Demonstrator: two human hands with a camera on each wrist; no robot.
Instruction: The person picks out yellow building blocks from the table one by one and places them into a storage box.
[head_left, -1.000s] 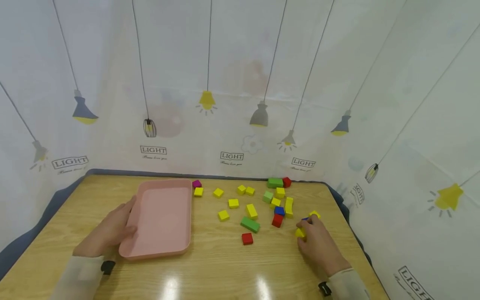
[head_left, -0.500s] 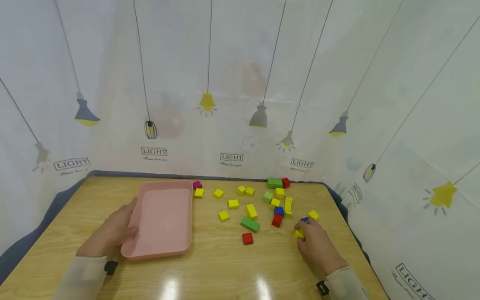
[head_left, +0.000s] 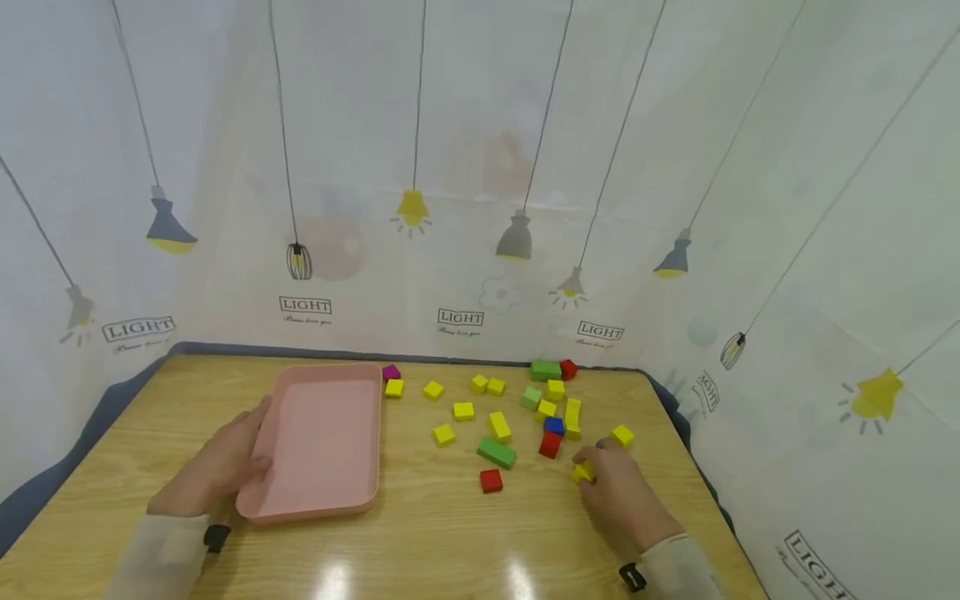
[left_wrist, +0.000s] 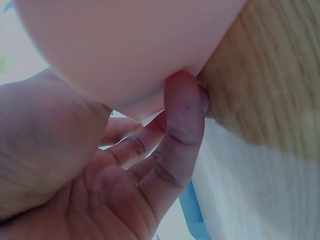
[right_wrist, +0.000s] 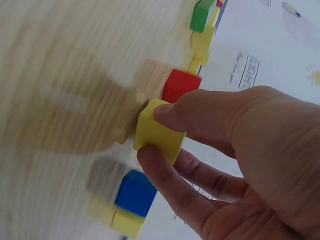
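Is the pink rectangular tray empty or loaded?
Empty: in the head view, the pink rectangular tray has nothing lying on its floor.

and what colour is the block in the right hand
Yellow: the block in the right hand shows best from the right wrist.

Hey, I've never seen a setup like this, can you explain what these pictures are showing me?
There is no machine here, just a person working bare-handed. The wide view comes from a camera on the head, looking forward and down; each close-up comes from a camera on one wrist. On the wood-grained table lie a pink tray and loose blocks: many yellow, others green, red, blue and purple. The left hand grips one side of the tray. The right hand pinches a yellow block; I can't tell whether it's off the table.
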